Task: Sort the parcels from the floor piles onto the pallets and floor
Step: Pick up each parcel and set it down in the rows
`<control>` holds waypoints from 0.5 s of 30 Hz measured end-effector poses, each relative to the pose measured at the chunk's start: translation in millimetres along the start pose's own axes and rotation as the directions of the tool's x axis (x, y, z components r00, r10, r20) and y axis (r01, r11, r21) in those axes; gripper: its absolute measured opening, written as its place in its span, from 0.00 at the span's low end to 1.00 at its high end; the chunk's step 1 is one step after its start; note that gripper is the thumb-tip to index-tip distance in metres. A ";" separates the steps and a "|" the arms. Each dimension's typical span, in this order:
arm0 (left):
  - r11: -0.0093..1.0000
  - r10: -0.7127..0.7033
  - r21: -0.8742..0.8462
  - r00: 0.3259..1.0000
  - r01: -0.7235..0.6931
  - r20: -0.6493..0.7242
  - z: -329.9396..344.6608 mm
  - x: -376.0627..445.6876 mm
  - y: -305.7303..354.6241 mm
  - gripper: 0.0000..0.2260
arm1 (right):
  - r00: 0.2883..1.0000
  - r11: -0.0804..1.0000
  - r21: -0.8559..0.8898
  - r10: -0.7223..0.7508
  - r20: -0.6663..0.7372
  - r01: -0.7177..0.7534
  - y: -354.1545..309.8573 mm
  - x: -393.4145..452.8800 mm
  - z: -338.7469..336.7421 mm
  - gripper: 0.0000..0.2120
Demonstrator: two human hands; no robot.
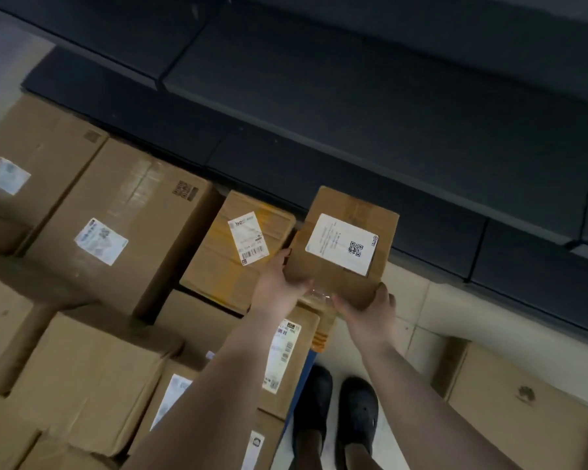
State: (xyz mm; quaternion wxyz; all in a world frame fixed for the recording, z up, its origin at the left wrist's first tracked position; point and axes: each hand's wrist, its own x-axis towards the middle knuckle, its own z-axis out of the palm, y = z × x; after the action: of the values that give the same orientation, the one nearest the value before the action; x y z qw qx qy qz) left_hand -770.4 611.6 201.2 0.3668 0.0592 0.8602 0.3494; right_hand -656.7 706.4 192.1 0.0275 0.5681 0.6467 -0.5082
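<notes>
Parcels cover the left of the floor — a packed pile of brown cartons, the biggest being a long carton point(123, 225) with a white label, pressed against a second large one point(31, 164) to its left. Behind them all runs a row of dark mats point(353, 106) along the top of the view. A blank-topped carton point(92, 374) sits lower left, and a lone printed box point(520, 405) rests on the pale tiled floor point(431, 310) at right, well apart from the pile. A yellow-taped box point(238, 249) stands just beside the small parcel point(343, 245), which is held tilted in the air over the pile's right edge — white QR label facing up. The left hand point(279, 286) grips its left near corner; the right hand point(367, 310) grips its near right edge, fingers underneath. Black clogs point(336, 412) stand on the tiles below.
</notes>
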 end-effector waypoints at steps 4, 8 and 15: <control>0.998 -0.007 0.058 0.998 0.004 0.056 11.9 52.0 -25.8 0.33 | 1.000 1.000 -0.020 0.016 -0.014 -0.017 14.7 38.2 32.8 0.34; 0.981 -0.099 0.183 0.985 0.072 0.142 30.5 83.8 -61.8 0.35 | 0.992 0.989 -0.073 0.126 -0.006 -0.127 40.8 62.3 62.4 0.35; 0.953 -0.145 0.282 0.982 0.106 0.120 40.0 93.8 -87.2 0.35 | 0.979 0.971 -0.146 0.198 0.040 -0.191 65.8 65.2 75.9 0.32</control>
State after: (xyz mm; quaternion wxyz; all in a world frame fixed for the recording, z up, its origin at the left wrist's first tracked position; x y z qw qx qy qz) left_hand -797.9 602.2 70.2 0.4357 0.0788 0.8746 0.1976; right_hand -670.7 689.5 74.3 0.1351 0.6113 0.6214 -0.4712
